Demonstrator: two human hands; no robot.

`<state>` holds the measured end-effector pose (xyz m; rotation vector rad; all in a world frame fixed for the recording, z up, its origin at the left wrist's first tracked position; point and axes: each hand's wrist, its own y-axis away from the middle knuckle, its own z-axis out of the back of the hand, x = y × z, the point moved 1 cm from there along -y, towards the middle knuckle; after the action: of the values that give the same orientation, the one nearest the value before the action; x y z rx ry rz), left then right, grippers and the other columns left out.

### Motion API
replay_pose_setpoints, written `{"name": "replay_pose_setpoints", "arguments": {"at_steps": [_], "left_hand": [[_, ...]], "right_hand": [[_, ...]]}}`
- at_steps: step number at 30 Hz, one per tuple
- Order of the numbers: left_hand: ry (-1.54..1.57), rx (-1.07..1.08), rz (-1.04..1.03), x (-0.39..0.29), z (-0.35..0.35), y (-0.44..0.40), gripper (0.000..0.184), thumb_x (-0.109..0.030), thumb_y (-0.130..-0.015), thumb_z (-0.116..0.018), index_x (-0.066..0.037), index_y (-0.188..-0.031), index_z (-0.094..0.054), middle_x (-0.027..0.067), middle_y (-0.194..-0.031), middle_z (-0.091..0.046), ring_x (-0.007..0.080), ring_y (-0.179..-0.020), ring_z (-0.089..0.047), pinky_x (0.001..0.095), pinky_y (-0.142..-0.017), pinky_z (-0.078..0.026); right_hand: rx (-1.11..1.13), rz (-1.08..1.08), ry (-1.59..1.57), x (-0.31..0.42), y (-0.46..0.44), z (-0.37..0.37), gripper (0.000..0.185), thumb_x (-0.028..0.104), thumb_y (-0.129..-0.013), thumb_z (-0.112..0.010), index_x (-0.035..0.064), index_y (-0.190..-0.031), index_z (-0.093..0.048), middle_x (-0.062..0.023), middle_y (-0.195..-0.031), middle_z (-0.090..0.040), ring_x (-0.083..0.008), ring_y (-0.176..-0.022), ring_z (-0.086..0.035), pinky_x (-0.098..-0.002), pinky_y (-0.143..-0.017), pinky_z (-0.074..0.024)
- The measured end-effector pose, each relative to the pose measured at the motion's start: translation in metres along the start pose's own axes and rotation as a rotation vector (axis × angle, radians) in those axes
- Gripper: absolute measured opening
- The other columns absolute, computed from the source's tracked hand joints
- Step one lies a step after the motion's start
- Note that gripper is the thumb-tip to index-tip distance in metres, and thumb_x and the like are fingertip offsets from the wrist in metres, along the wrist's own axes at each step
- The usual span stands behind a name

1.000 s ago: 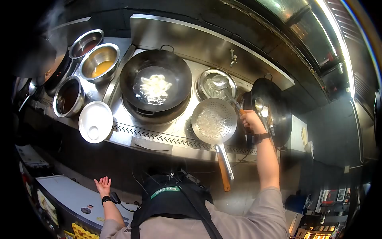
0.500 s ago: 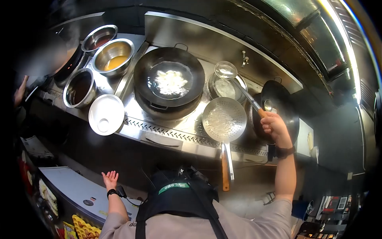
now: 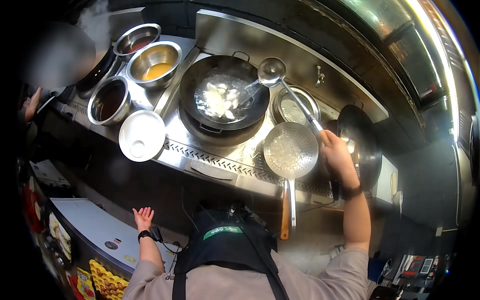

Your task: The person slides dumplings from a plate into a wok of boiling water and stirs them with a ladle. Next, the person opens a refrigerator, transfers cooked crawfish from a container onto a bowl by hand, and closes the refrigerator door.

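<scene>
My right hand (image 3: 338, 156) is closed round the wooden grip of a long steel ladle (image 3: 301, 107). The ladle's bowl hangs over the right edge of a black wok (image 3: 192, 82), and clear liquid streams from it into the wok. White pieces of food (image 3: 221, 101) lie in liquid at the wok's middle. Palm up and fingers spread, my left hand (image 3: 144, 218) is empty, out to the left of my body. Below the ladle, a perforated strainer (image 3: 291, 150) rests over the counter with its handle towards me. Behind it sits a round metal pot (image 3: 316, 107).
Metal bowls with yellow liquid (image 3: 172, 52) and dark liquid (image 3: 124, 107) stand left of the wok, near a white bowl (image 3: 155, 147). A second wok (image 3: 367, 145) is at the right. Another person's hand (image 3: 32, 104) shows at far left. A tap (image 3: 320, 76) is on the backsplash.
The ladle has swung left from above the pot to the wok's edge, and liquid now pours from it. The white food has spread amid splashing. My left hand stays open.
</scene>
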<state>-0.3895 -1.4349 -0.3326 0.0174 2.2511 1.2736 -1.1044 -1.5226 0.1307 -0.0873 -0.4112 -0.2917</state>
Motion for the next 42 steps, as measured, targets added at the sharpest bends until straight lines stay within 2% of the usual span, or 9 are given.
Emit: {"name": "replay_pose_setpoints", "arguments": {"at_steps": [11, 16, 17, 19, 20, 22, 25, 30, 42], "left_hand": [[0.044, -0.036, 0.013, -0.005, 0.056, 0.000, 0.082, -0.061, -0.085, -0.053, 0.002, -0.133, -0.032, 0.0233, -0.135, -0.041, 0.0362, -0.124, -0.044, 0.0571, -0.100, -0.038], [-0.010, -0.097, -0.012, -0.006, 0.059, 0.005, 0.085, -0.062, -0.085, -0.051, 0.002, -0.135, -0.029, 0.0230, -0.137, -0.038, 0.0356, -0.124, -0.045, 0.0561, -0.100, -0.039], [-0.017, -0.080, 0.000, -0.007, 0.061, 0.003, 0.086, -0.062, -0.085, -0.051, 0.002, -0.137, -0.028, 0.0229, -0.138, -0.037, 0.0356, -0.124, -0.044, 0.0558, -0.100, -0.039], [-0.030, -0.059, 0.011, -0.009, 0.055, 0.005, 0.086, -0.062, -0.086, -0.050, 0.002, -0.138, -0.026, 0.0229, -0.139, -0.036, 0.0355, -0.125, -0.044, 0.0555, -0.100, -0.039], [-0.034, -0.061, 0.010, -0.009, 0.052, 0.005, 0.086, -0.062, -0.086, -0.049, 0.002, -0.139, -0.025, 0.0228, -0.140, -0.035, 0.0354, -0.125, -0.043, 0.0554, -0.100, -0.038], [-0.041, -0.062, 0.010, -0.008, 0.046, 0.008, 0.087, -0.062, -0.087, -0.049, 0.002, -0.140, -0.023, 0.0227, -0.141, -0.034, 0.0354, -0.126, -0.042, 0.0552, -0.101, -0.038], [-0.044, -0.068, 0.000, -0.008, 0.042, 0.007, 0.087, -0.061, -0.087, -0.048, 0.001, -0.141, -0.022, 0.0225, -0.142, -0.032, 0.0352, -0.127, -0.041, 0.0551, -0.101, -0.037], [-0.017, -0.031, 0.014, -0.007, 0.039, 0.005, 0.085, -0.060, -0.088, -0.048, 0.001, -0.141, -0.023, 0.0223, -0.142, -0.032, 0.0350, -0.128, -0.040, 0.0544, -0.102, -0.036], [-0.031, -0.062, 0.004, 0.000, 0.040, 0.012, 0.084, -0.060, -0.088, -0.048, 0.001, -0.140, -0.024, 0.0219, -0.141, -0.034, 0.0355, -0.126, -0.042, 0.0550, -0.100, -0.038]], "right_hand": [[-0.030, -0.255, 0.148, -0.122, -0.019, -0.018, 0.038, 0.006, -0.071, -0.058, 0.0025, -0.108, -0.062, -0.0232, -0.100, -0.064, -0.0370, -0.098, -0.060, -0.0412, -0.085, -0.0470], [0.018, -0.435, 0.151, -0.151, -0.028, -0.053, 0.029, 0.013, -0.079, -0.053, 0.0023, -0.103, -0.063, -0.0262, -0.101, -0.062, -0.0404, -0.103, -0.057, -0.0448, -0.087, -0.0455], [0.039, -0.465, 0.116, -0.171, -0.032, -0.067, 0.026, 0.013, -0.082, -0.051, 0.0011, -0.102, -0.063, -0.0262, -0.097, -0.064, -0.0357, -0.092, -0.065, -0.0422, -0.074, -0.0510], [0.111, -0.550, -0.123, -0.153, -0.029, -0.064, 0.018, 0.008, -0.082, -0.051, -0.0009, -0.094, -0.061, -0.0209, -0.079, -0.064, -0.0264, -0.062, -0.064, -0.0356, -0.048, -0.0476], [0.107, -0.552, -0.126, -0.160, -0.032, -0.065, 0.018, 0.008, -0.082, -0.051, -0.0009, -0.094, -0.061, -0.0209, -0.079, -0.064, -0.0264, -0.062, -0.064, -0.0356, -0.048, -0.0476], [0.150, -0.673, -0.770, -0.172, -0.034, -0.071, 0.007, -0.001, -0.080, -0.051, -0.0011, -0.085, -0.056, -0.0102, -0.065, -0.054, -0.0128, -0.045, -0.047, -0.0254, -0.035, -0.0324], [0.074, -0.769, -1.032, -0.168, -0.031, -0.065, 0.010, -0.007, -0.078, -0.051, 0.0024, -0.081, -0.050, -0.0045, -0.062, -0.046, -0.0093, -0.044, -0.040, -0.0218, -0.035, -0.0278], [0.118, -0.734, -1.121, -0.125, -0.005, -0.016, 0.010, -0.005, -0.081, -0.050, 0.0040, -0.082, -0.048, -0.0039, -0.065, -0.047, -0.0082, -0.045, -0.040, -0.0203, -0.036, -0.0284], [0.300, -0.510, -0.971, -0.030, 0.013, 0.027, 0.039, -0.004, -0.079, -0.052, 0.0001, -0.117, -0.053, -0.0011, -0.068, -0.050, -0.0063, -0.046, -0.042, -0.0190, -0.037, -0.0313]]}}
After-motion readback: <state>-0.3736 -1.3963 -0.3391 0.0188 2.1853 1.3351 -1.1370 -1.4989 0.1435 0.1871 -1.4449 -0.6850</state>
